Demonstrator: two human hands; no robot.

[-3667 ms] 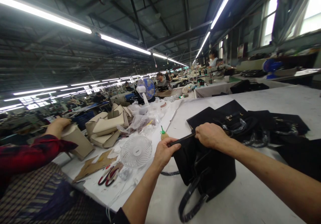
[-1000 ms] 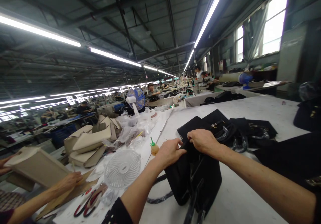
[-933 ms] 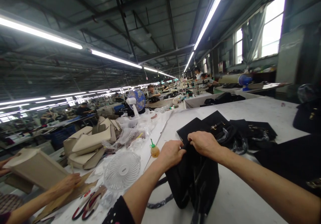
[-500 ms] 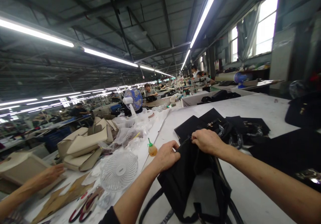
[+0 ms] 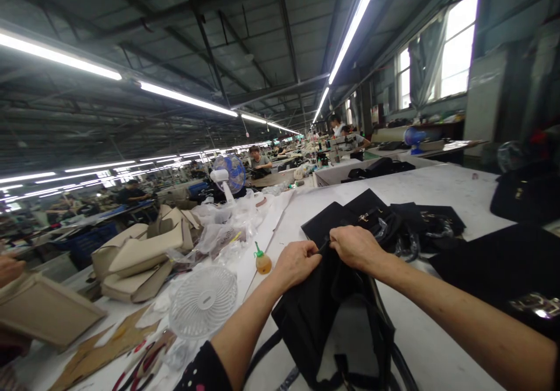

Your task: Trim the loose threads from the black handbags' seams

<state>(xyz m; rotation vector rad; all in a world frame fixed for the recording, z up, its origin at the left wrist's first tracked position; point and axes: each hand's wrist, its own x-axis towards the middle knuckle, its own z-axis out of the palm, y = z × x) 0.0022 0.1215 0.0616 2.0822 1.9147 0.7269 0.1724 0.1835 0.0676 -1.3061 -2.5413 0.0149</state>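
Right of the white fan (image 5: 203, 300), a black bag (image 5: 306, 315) sags on the desk (image 5: 437, 184), its far edge pinched in the left hand (image 5: 297, 264) and right hand (image 5: 356, 248). A leftward tug might tip the bottle (image 5: 263, 263) beyond the fan.

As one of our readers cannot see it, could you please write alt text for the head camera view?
A person's left hand and right hand pinch the edge of a black bag over a white table. To the left are a green-capped bottle, a white fan and beige bags.
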